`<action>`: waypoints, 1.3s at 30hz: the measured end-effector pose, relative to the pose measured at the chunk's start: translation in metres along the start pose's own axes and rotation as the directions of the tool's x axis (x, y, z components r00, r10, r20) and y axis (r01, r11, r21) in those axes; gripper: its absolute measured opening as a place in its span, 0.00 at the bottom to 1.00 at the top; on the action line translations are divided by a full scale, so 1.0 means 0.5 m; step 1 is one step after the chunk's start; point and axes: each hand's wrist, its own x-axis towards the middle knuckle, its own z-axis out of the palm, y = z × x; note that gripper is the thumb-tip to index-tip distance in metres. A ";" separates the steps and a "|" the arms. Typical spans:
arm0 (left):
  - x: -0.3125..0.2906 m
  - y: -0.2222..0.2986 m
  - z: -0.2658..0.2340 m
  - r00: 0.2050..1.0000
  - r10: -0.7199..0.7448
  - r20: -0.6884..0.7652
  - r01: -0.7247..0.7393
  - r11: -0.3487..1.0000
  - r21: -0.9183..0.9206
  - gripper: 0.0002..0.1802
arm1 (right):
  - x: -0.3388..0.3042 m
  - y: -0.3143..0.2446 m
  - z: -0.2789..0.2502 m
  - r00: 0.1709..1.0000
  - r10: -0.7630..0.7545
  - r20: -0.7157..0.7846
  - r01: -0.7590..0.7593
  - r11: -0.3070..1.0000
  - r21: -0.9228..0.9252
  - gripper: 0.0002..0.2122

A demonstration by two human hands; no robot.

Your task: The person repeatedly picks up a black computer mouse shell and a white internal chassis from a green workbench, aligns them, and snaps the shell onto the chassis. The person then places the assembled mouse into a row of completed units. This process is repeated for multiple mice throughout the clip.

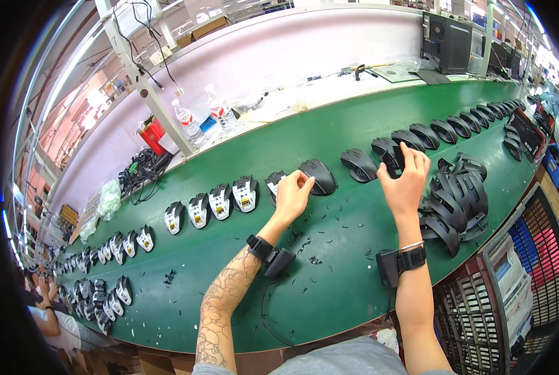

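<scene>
My left hand (294,195) is closed in a pinch at the left edge of a black computer mouse (319,177) lying on the green bench. Partly behind that hand sits a mouse with a pale, uncovered body (274,181). My right hand (406,182) curls its thumb and fingers around the near end of another black mouse (386,149), partly hiding it. Between the two lies a further black mouse (359,165). Beside my right hand is a heap of curved black plastic shells (456,197). Both wrists wear black strapped devices.
Uncovered mice (245,195) run leftward in a row; black mice (443,130) continue toward the far right. Small black scraps (315,260) litter the green bench (336,300). Plastic bottles (188,122) stand behind. A dark crate (473,312) is at lower right. A co-worker's arm (48,312) shows far left.
</scene>
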 end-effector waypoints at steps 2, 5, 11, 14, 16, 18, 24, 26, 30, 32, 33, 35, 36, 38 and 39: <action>-0.012 0.053 -0.022 0.997 0.060 0.042 -0.054 0.990 -0.132 0.12 | -0.003 -0.017 -0.005 0.995 0.007 0.097 -0.033 0.962 0.273 0.24; -0.025 0.090 -0.035 0.982 0.181 0.045 -0.149 0.905 -0.398 0.13 | -0.020 -0.019 0.017 0.734 0.005 0.680 -0.577 0.533 0.619 0.27; -0.039 0.081 -0.066 0.872 0.141 0.469 0.259 0.679 -0.687 0.12 | -0.048 -0.074 0.022 0.431 -0.248 0.868 -0.899 -0.041 0.435 0.35; -0.048 0.071 -0.081 0.825 0.112 0.554 0.436 0.496 -0.751 0.09 | -0.053 -0.081 0.025 0.377 -0.290 0.880 -0.926 -0.117 0.359 0.34; -0.060 0.082 -0.091 0.843 0.041 0.536 0.479 0.398 -0.783 0.08 | -0.048 -0.079 0.027 0.350 -0.284 0.892 -0.933 -0.020 0.360 0.32; -0.061 0.082 -0.102 0.884 -0.083 0.460 0.448 0.432 -0.783 0.09 | -0.044 -0.069 0.030 0.512 -0.182 0.839 -0.821 0.184 0.541 0.32; -0.089 0.093 -0.121 0.952 -0.246 0.181 0.301 0.653 -0.695 0.10 | -0.073 -0.118 0.032 0.766 -0.206 0.609 -0.367 0.637 0.677 0.36; -0.093 0.101 -0.116 0.956 -0.249 0.155 0.284 0.648 -0.707 0.09 | -0.084 -0.133 0.036 0.783 -0.272 0.559 -0.190 0.752 0.632 0.35; -0.094 0.105 -0.102 0.966 -0.228 0.123 0.244 0.646 -0.723 0.09 | -0.095 -0.146 0.038 0.843 -0.202 0.498 -0.212 0.727 0.654 0.32; -0.090 0.109 -0.102 0.967 -0.218 0.128 0.241 0.647 -0.724 0.09 | -0.100 -0.149 0.041 0.865 -0.165 0.473 -0.238 0.695 0.678 0.30; -0.086 0.111 -0.100 0.968 -0.214 0.131 0.241 0.646 -0.724 0.09 | -0.101 -0.150 0.040 0.869 -0.158 0.470 -0.250 0.678 0.691 0.30; -0.075 0.113 -0.099 0.949 -0.248 0.195 0.311 0.629 -0.712 0.09 | -0.099 -0.151 0.038 0.875 -0.146 0.461 -0.271 0.642 0.717 0.29; -0.067 0.114 -0.098 0.937 -0.264 0.228 0.346 0.619 -0.705 0.10 | -0.101 -0.148 0.038 0.877 -0.141 0.459 -0.263 0.658 0.706 0.29; -0.046 0.097 -0.102 0.907 -0.220 0.360 0.420 0.548 -0.723 0.10 | -0.107 -0.147 0.042 0.880 -0.142 0.454 -0.246 0.682 0.689 0.30; -0.030 0.087 -0.101 0.885 -0.189 0.427 0.459 0.510 -0.727 0.10 | -0.108 -0.144 0.045 0.897 -0.109 0.429 -0.235 0.703 0.671 0.29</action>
